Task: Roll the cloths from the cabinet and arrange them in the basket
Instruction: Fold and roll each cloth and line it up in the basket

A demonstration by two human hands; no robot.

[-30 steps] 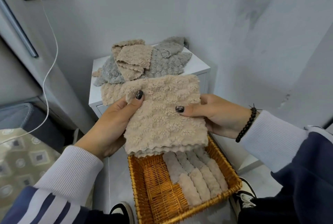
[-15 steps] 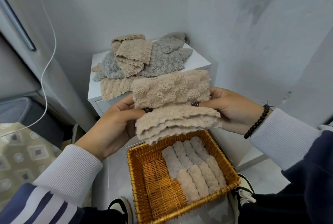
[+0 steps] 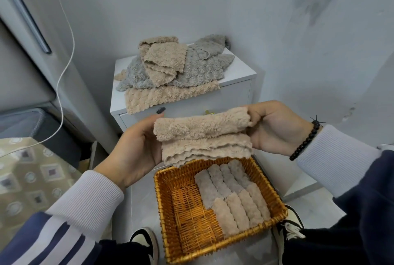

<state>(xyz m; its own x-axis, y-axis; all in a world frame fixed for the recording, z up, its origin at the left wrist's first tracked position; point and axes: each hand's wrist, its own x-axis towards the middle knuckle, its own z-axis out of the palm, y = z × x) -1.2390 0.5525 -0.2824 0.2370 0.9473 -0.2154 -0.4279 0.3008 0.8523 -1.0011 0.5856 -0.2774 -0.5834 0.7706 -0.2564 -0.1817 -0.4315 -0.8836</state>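
A white cabinet [image 3: 234, 91] stands against the pale wall, and on its top lies a loose heap of cloths [image 3: 170, 68]: grey ones underneath, a crumpled beige one on top, and another beige cloth spread flat with its edge hanging over the cabinet's front.

Below and nearer the camera, a woven wicker basket [image 3: 168, 211] sits on the floor. Its right half holds eight rolled cloths [image 3: 232, 194] packed side by side in two rows, four greyish rolls at the far end and four beige rolls at the near end, each touching its neighbours. The left half of the basket shows bare wicker.

Above the basket's far rim, a beige cloth [image 3: 202, 136] is held in the air between both hands. Its upper part is wound into a roll lying crosswise, while several layered wavy edges hang loose beneath it.

The left hand [image 3: 136, 145] grips the cloth's left end, palm against the roll, with a dark-painted nail showing above it. The right hand [image 3: 275, 128] grips the right end, fingers curled round the roll's end. The right wrist wears a black bead bracelet [image 3: 304, 138].

A white cable [image 3: 66, 66] hangs down the wall at left.
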